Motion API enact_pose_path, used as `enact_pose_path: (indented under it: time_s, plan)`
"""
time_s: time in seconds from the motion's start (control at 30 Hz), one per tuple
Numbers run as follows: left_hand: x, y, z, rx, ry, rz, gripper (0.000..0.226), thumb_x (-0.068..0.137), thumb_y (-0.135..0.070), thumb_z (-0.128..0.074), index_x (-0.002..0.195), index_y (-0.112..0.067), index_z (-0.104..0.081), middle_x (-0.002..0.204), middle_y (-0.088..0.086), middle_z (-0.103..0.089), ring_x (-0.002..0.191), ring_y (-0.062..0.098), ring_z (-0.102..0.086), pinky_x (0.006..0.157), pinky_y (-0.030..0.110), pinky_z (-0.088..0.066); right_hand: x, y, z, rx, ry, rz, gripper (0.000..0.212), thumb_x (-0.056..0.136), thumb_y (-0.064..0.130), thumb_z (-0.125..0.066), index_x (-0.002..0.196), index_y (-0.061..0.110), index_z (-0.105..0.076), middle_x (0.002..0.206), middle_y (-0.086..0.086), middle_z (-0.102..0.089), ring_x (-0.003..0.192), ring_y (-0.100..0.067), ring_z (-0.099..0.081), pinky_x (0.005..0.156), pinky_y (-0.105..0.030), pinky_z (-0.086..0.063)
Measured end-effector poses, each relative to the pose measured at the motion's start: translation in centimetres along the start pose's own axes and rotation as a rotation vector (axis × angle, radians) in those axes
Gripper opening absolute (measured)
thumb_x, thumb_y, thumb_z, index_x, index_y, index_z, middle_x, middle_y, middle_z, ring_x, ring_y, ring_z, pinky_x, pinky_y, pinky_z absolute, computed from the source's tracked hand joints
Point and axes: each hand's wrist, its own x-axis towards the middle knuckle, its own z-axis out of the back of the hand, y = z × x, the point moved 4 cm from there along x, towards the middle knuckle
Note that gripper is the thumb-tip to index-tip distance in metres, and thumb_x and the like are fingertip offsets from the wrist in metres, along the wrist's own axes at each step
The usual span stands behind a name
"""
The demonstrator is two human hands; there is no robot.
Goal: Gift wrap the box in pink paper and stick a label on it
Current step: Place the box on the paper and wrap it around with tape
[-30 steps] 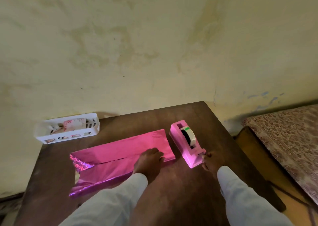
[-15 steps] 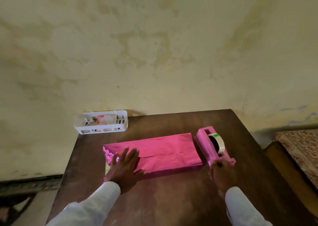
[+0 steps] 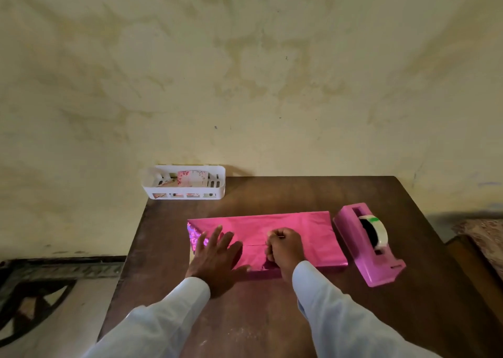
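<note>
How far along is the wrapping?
Done: the pink paper is folded round into a flat parcel, with its edges meeting at a seam on top.
In hand: the left hand presses flat on the paper. The right hand, fingers curled, is at the seam, and no tape is visible in it.
Left: the left end is open and no label is on. The tape dispenser stands to the right.

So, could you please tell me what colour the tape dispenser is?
Pink tape dispenser, clearest in the head view.

Dim, soft, perhaps edge-warped.
</note>
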Motion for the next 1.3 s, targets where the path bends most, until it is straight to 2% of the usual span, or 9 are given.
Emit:
enact_pose_path:
  time_s: [0.1, 0.17, 0.37, 0.53, 0.63, 0.83, 0.93, 1.07, 1.3]
  plan:
    - [-0.5, 0.6, -0.3, 0.026, -0.048, 0.014, 0.060, 0.081, -0.077, -0.036, 0.111, -0.033, -0.063, 0.129, 0.001, -0.063, 0.128, 0.037, -0.054, 0.095, 0.065, -0.044, 0.1, -0.3, -0.8, -0.033, -0.002, -0.029, 0.019, 0.097, 0.008, -0.055, 0.078, 0.004, -0.061, 0.059, -0.008, -0.061, 0.042, -0.012, -0.053, 0.045, -0.026, -0.045]
    - [-0.7, 0.8, -0.3, 0.017, -0.103, 0.007, 0.055, 0.080, -0.076, -0.040, 0.107, -0.034, -0.063, 0.129, 0.000, -0.063, 0.128, 0.036, -0.055, 0.096, 0.065, -0.042, 0.0, -0.3, -1.3, -0.060, -0.003, -0.039, 0.018, 0.097, 0.009, -0.055, 0.081, 0.001, -0.062, 0.060, -0.009, -0.061, 0.041, -0.011, -0.052, 0.043, -0.025, -0.045]
    - [-0.6, 1.1, -1.2, -0.006, -0.124, 0.010, 0.068, 0.079, -0.079, -0.038, 0.126, -0.032, -0.056, 0.149, 0.000, -0.048, 0.144, 0.035, -0.034, 0.110, 0.065, -0.024, 0.4, -0.4, -3.5, -0.126, -0.014, -0.044, 0.020, 0.094, 0.017, -0.064, 0.086, -0.001, -0.065, 0.066, -0.011, -0.067, 0.045, -0.015, -0.056, 0.050, -0.033, -0.055]
    - [-0.8, 1.3, -1.0, -0.046, -0.114, 0.007, 0.079, 0.085, -0.077, -0.041, 0.147, -0.030, -0.037, 0.162, 0.000, -0.026, 0.151, 0.033, -0.011, 0.117, 0.062, -0.006, 0.6, -0.2, -5.6, -0.128, -0.012, -0.098, 0.013, 0.092, 0.012, -0.065, 0.089, -0.001, -0.066, 0.082, -0.018, -0.072, 0.047, -0.020, -0.061, 0.046, -0.026, -0.053]
    - [-1.0, 1.3, -1.2, -0.065, -0.077, 0.021, 0.081, 0.087, -0.075, -0.040, 0.152, -0.029, -0.029, 0.164, -0.001, -0.020, 0.152, 0.031, -0.006, 0.118, 0.059, -0.002, 0.9, -0.3, -6.5, -0.186, -0.035, -0.103, 0.008, 0.088, 0.009, -0.065, 0.088, 0.002, -0.067, 0.086, -0.020, -0.072, 0.053, -0.026, -0.067, 0.048, -0.034, -0.058]
    - [-1.1, 1.7, -1.5, -0.053, -0.083, 0.029, 0.086, 0.082, -0.078, -0.033, 0.152, -0.028, -0.029, 0.163, -0.001, -0.021, 0.151, 0.033, -0.010, 0.117, 0.059, -0.004, 0.7, -0.4, -6.9, -0.187, -0.069, -0.120, 0.007, 0.089, 0.007, -0.065, 0.089, 0.000, -0.066, 0.083, -0.020, -0.072, 0.043, -0.021, -0.061, 0.041, -0.021, -0.046]
    - [-1.2, 1.9, -1.5, -0.074, -0.074, 0.027, 0.083, 0.078, -0.078, -0.043, 0.145, -0.028, -0.044, 0.155, 0.000, -0.040, 0.145, 0.035, -0.030, 0.113, 0.062, -0.019, 0.9, -0.7, -7.2, -0.213, -0.076, -0.119, 0.008, 0.087, 0.009, -0.069, 0.089, 0.002, -0.065, 0.084, -0.019, -0.071, 0.047, -0.024, -0.063, 0.041, -0.024, -0.049]
    - [-1.1, 1.8, -1.7, -0.037, -0.148, -0.009, 0.079, 0.060, -0.081, -0.060, 0.119, -0.029, -0.067, 0.126, -0.002, -0.066, 0.118, 0.031, -0.061, 0.092, 0.059, -0.048, 4.2, -3.8, -7.8, -0.362, -0.105, -0.102, 0.025, 0.075, 0.023, -0.075, 0.092, 0.012, -0.061, 0.093, -0.012, -0.071, 0.079, -0.034, -0.072, 0.067, -0.046, -0.062]
    - [-1.0, 1.9, -2.6, -0.048, -0.171, 0.019, 0.076, 0.067, -0.076, -0.061, 0.126, -0.028, -0.063, 0.135, 0.000, -0.061, 0.126, 0.034, -0.056, 0.099, 0.062, -0.041, 0.5, 0.0, -7.4, -0.518, -0.100, -0.071, 0.038, 0.086, 0.020, -0.071, 0.118, 0.005, -0.057, 0.117, -0.015, -0.065, 0.106, -0.035, -0.064, 0.087, -0.041, -0.055]
